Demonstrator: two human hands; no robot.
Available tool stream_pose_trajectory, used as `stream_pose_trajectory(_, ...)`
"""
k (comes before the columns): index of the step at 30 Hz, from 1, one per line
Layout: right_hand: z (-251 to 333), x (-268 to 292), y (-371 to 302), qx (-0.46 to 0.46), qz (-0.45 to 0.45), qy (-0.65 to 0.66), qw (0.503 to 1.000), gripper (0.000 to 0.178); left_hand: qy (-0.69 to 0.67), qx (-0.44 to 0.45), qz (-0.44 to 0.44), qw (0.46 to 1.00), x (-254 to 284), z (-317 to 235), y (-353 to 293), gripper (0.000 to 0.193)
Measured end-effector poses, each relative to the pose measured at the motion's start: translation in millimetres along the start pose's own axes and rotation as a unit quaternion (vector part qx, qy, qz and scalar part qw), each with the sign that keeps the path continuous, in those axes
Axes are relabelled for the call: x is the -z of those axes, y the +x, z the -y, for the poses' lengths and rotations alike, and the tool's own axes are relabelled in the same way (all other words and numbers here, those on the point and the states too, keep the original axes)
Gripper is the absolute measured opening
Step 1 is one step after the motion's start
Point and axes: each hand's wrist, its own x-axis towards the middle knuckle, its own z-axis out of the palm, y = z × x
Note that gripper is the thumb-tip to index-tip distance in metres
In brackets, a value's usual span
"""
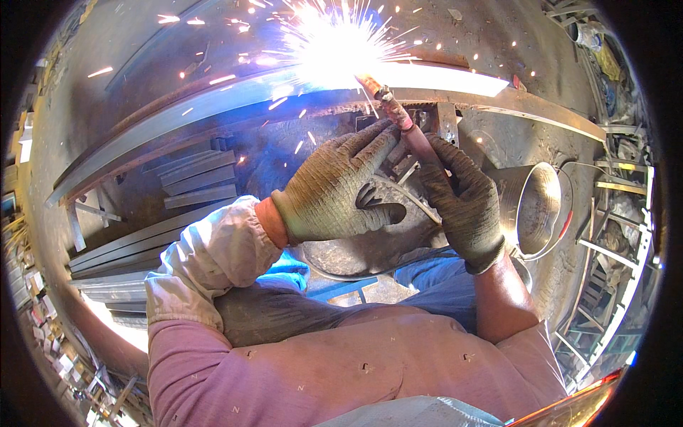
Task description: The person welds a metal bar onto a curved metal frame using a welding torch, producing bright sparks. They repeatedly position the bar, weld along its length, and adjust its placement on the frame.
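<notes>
A blinding arc with flying sparks (334, 46) burns at the upper middle, on a long metal bar (178, 114) that runs across in front of me. The welding torch (421, 148) slants up to the arc, its tip worn and reddish. My right hand (462, 203), in a dirty work glove, is wrapped round the torch's handle. My left hand (338, 185), gloved alike, lies palm down with fingers stretched toward the torch neck and thumb apart. Its fingertips are beside the torch; whether they touch it I cannot tell. Glare hides the weld spot.
Beneath the bar runs a rusty support rail (562, 119). Stacked metal bars (135, 245) lie at the left, with shorter pieces (199, 178) beyond. A metal bucket (537, 210) stands by my right hand. Farther right is a light metal frame (626, 292) among scrap.
</notes>
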Motion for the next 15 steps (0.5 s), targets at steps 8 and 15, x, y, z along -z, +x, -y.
stream_pose_trajectory(8, -6.4, 1.8, -1.3, 0.005, 0.017, 0.000, 1.000, 0.048, 0.009, -0.009, 0.001, 1.000, -1.1, -0.6, -0.1, 0.116)
stream_pose_trajectory(15, -7.0, 3.7, -0.3, 0.011, 0.013, -0.032, 0.999, 0.047, -0.004, 0.052, 0.058, 0.997, 11.1, -10.2, 3.4, 0.115)
